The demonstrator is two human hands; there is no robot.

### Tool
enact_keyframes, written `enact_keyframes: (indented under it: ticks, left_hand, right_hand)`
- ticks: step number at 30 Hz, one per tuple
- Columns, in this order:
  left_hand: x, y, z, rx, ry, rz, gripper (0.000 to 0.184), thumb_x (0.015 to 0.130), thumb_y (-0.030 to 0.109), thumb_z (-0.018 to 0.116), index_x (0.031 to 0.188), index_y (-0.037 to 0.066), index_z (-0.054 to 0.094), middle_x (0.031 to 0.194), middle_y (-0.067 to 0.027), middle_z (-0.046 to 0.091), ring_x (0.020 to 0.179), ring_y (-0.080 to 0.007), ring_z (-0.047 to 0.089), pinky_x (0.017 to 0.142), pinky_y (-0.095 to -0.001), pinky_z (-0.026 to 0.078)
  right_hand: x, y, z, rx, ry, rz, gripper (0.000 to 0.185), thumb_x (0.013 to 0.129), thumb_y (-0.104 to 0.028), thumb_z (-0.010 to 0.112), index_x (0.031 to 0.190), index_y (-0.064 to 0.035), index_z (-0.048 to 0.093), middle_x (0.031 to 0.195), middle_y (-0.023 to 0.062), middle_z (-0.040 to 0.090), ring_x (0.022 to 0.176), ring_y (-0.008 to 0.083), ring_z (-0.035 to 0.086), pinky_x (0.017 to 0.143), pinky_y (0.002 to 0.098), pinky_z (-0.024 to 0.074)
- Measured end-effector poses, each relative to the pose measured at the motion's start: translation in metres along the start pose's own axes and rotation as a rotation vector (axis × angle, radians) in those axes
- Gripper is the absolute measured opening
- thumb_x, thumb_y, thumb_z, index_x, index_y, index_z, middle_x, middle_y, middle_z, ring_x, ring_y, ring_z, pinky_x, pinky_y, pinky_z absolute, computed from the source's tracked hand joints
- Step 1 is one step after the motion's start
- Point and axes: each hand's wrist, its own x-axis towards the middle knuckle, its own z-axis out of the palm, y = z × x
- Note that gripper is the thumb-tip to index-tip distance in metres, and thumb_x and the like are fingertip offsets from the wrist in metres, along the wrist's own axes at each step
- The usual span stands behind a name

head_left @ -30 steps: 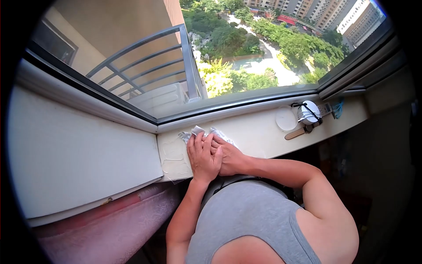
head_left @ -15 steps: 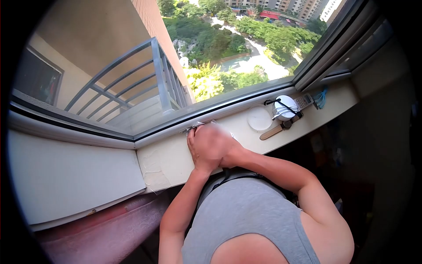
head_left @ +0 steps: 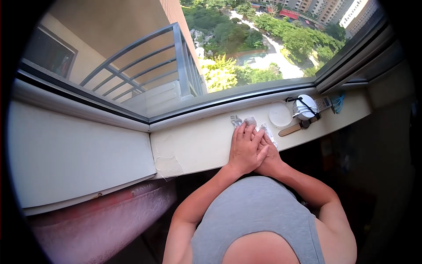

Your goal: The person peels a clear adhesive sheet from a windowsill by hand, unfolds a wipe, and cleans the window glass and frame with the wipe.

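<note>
My left hand [head_left: 247, 150] lies on top of my right hand, its fingers stretched and slightly apart, holding nothing of its own. Beneath it, my right hand [head_left: 269, 160] presses a crumpled white and grey cloth [head_left: 269, 133] against the cream windowsill [head_left: 198, 149]; the cloth is bunched under the fingers, which are mostly hidden. Crumpled ends of the cloth stick out past both hands on the window side. Just to their right is a round, clear-white disc [head_left: 280, 114], not touched by the hands.
Right of the disc are a watch with a tan strap [head_left: 290, 129], a round white object with cords [head_left: 304, 107], a keypad device [head_left: 323, 104] and a blue tangle [head_left: 338, 103]. Window frame [head_left: 233, 101] borders the sill; a white panel [head_left: 79, 154] and pink fabric [head_left: 105, 220] are left.
Both hands, still stacked, have moved right along the sill with the cloth, coming closer to the disc and watch. The camera view has swung left and back again.
</note>
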Motion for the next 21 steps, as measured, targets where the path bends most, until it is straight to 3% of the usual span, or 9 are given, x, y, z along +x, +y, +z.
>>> enact_keyframes:
  ticks: [5,8,10,12,13,16,17,18,21]
  left_hand:
    - [-0.032,-0.021,-0.046,0.068,0.041,0.035,0.058,0.102,0.039,0.078,0.152,0.010,0.071,0.159,-0.0242,0.057,0.157,-0.0518,0.045,0.135,-0.0666,0.031]
    - [-0.056,-0.047,-0.060,0.014,-0.045,-0.144,0.060,0.101,0.038,0.079,0.154,0.010,0.070,0.160,-0.0245,0.056,0.159,-0.0521,0.043,0.136,-0.0657,0.029]
    - [-0.064,-0.051,-0.078,0.155,0.165,-0.164,0.057,0.100,0.034,0.081,0.150,0.009,0.071,0.154,-0.0220,0.061,0.152,-0.0506,0.050,0.128,-0.0652,0.038]
    - [-0.078,-0.074,-0.075,0.127,0.123,-0.223,0.060,0.103,0.041,0.078,0.154,0.010,0.070,0.164,-0.0240,0.055,0.159,-0.0521,0.044,0.137,-0.0663,0.029]
    - [-0.080,-0.087,-0.073,0.156,0.117,-0.218,0.061,0.103,0.041,0.078,0.155,0.010,0.070,0.164,-0.0241,0.055,0.159,-0.0522,0.044,0.137,-0.0665,0.029]
    - [-0.074,-0.099,-0.079,0.132,0.085,-0.291,0.060,0.103,0.040,0.078,0.155,0.010,0.069,0.163,-0.0243,0.057,0.158,-0.0521,0.045,0.137,-0.0667,0.029]
    - [-0.073,-0.101,-0.082,0.177,0.118,-0.290,0.060,0.103,0.040,0.077,0.155,0.010,0.069,0.162,-0.0243,0.057,0.157,-0.0522,0.046,0.136,-0.0667,0.029]
    - [-0.071,-0.103,-0.084,0.221,0.152,-0.289,0.059,0.104,0.039,0.077,0.155,0.010,0.069,0.162,-0.0243,0.058,0.156,-0.0524,0.047,0.136,-0.0668,0.029]
    - [-0.054,-0.094,-0.086,0.280,0.249,-0.255,0.054,0.103,0.038,0.078,0.149,0.010,0.072,0.154,-0.0207,0.063,0.152,-0.0489,0.051,0.135,-0.0639,0.031]
  right_hand:
    - [0.026,-0.034,0.018,0.558,-0.113,0.114,0.077,0.105,-0.033,0.078,0.173,-0.0081,0.052,0.176,0.0204,0.054,0.169,0.0397,0.044,0.140,0.0539,0.0339]
    - [0.050,-0.056,0.038,0.348,-0.210,-0.007,0.073,0.105,-0.030,0.080,0.171,-0.0090,0.055,0.173,0.0189,0.059,0.167,0.0375,0.048,0.138,0.0510,0.0372]
    - [0.070,-0.073,0.042,0.376,-0.253,0.005,0.073,0.104,-0.029,0.080,0.171,-0.0094,0.055,0.172,0.0192,0.059,0.164,0.0385,0.050,0.135,0.0524,0.0401]
    - [0.087,-0.084,0.037,0.139,0.093,-0.314,0.071,0.104,-0.029,0.077,0.169,-0.0080,0.057,0.170,0.0188,0.060,0.162,0.0394,0.051,0.136,0.0534,0.0379]
    - [0.091,-0.080,0.048,0.209,-0.062,-0.301,0.082,0.108,-0.043,0.067,0.177,-0.0039,0.047,0.186,0.0205,0.041,0.177,0.0418,0.031,0.146,0.0597,0.0169]
    - [0.115,-0.076,0.060,0.279,-0.230,-0.305,0.081,0.107,-0.042,0.069,0.176,-0.0041,0.049,0.185,0.0200,0.042,0.176,0.0424,0.031,0.145,0.0603,0.0176]
    - [0.121,-0.081,0.047,0.241,0.014,-0.405,0.073,0.108,-0.041,0.069,0.172,-0.0065,0.055,0.180,0.0191,0.050,0.172,0.0413,0.039,0.143,0.0568,0.0252]
    - [0.127,-0.079,0.046,0.241,0.018,-0.402,0.073,0.108,-0.041,0.069,0.172,-0.0065,0.055,0.180,0.0191,0.050,0.172,0.0413,0.039,0.143,0.0568,0.0252]
    - [0.141,-0.067,0.052,0.577,-0.135,-0.320,0.058,0.108,-0.032,0.078,0.160,-0.0094,0.064,0.161,0.0170,0.067,0.151,0.0391,0.062,0.125,0.0498,0.0478]
